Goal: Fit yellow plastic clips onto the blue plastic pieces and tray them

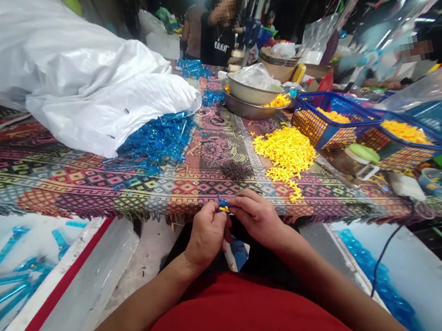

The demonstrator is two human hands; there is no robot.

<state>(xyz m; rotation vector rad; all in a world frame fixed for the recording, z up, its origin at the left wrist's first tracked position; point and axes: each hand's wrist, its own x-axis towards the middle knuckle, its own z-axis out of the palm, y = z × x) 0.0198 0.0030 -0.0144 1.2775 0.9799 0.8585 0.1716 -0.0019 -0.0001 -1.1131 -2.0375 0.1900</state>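
By the cloth's point(158, 195) near edge, our left hand point(207, 232) and right hand point(259, 218) are pinching a blue-and-yellow piece point(224, 206) that slack grip might drop.

Left hand point(206, 231) and right hand point(258, 217) pinch small blue-and-yellow piece point(224, 208) at patterned cloth's point(183, 192) near edge. Beyond: dark pile point(237, 170), yellow pile point(287, 152) to its right, blue pieces point(159, 141) by white sack point(103, 78).
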